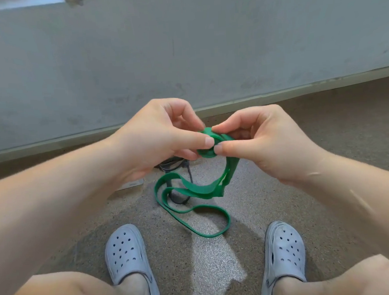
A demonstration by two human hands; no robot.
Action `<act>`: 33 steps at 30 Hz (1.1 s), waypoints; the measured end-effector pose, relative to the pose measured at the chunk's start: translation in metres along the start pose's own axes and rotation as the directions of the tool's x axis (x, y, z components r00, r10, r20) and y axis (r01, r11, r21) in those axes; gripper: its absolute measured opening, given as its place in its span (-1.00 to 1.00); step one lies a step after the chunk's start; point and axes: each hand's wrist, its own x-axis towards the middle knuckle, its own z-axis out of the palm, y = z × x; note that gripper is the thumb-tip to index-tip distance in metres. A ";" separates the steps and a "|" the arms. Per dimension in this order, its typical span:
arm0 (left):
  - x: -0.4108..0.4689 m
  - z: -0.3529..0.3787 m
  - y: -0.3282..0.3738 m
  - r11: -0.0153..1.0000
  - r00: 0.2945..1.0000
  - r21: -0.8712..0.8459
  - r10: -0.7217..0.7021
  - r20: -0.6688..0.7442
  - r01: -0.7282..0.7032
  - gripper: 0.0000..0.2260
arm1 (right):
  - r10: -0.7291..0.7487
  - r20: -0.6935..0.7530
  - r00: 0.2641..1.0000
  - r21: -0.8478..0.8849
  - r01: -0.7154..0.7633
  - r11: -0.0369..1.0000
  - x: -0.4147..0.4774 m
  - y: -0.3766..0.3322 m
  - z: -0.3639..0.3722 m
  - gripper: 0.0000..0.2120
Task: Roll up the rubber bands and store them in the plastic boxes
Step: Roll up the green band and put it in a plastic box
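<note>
A long green rubber band point(192, 190) hangs from both my hands in the middle of the view. Its upper end is wound into a small tight coil between my fingertips. My left hand point(156, 138) pinches the coil from the left with thumb and fingers. My right hand point(264, 143) pinches it from the right. The loose rest of the band droops down and loops onto the floor between my feet. No plastic box shows in the frame.
A dark band or cord point(176, 169) lies on the floor under my hands, mostly hidden, beside a small flat grey piece point(132, 185). A grey wall point(183, 52) with a skirting strip runs across ahead. My two feet in grey clogs point(127, 251) rest on the speckled floor.
</note>
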 end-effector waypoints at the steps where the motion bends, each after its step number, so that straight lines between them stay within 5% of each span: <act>1: -0.001 -0.001 0.001 1.000 1.000 -0.015 -0.005 0.030 0.005 -0.72 | 0.007 0.033 0.999 -0.011 -0.006 1.000 0.001 -0.003 -0.003 -0.74; 6: -0.004 -0.001 -0.001 0.990 0.996 -0.141 0.003 0.095 0.011 -0.59 | 0.068 0.104 0.992 0.060 -0.074 0.995 0.003 -0.006 -0.012 -0.61; 11: -0.003 0.000 -0.007 0.944 1.000 -0.330 -0.001 0.019 0.008 -0.67 | 0.017 -0.031 0.999 0.162 -0.011 0.987 0.001 0.006 -0.001 -0.76; 18: 0.002 0.007 -0.009 0.865 0.997 -0.498 0.032 -0.074 -0.065 -0.61 | -0.072 -0.181 0.981 0.181 0.105 0.978 0.002 0.014 0.009 -0.60; 28: 0.001 -0.008 -0.003 0.995 0.997 -0.082 -0.051 0.066 0.056 -0.60 | -0.091 0.024 0.996 0.014 0.091 0.996 0.003 0.017 0.005 -0.68; 33: 0.000 -0.005 -0.003 0.969 0.996 -0.232 -0.069 0.063 0.082 -0.57 | -0.088 0.067 0.994 -0.021 0.089 0.996 0.009 0.015 0.001 -0.67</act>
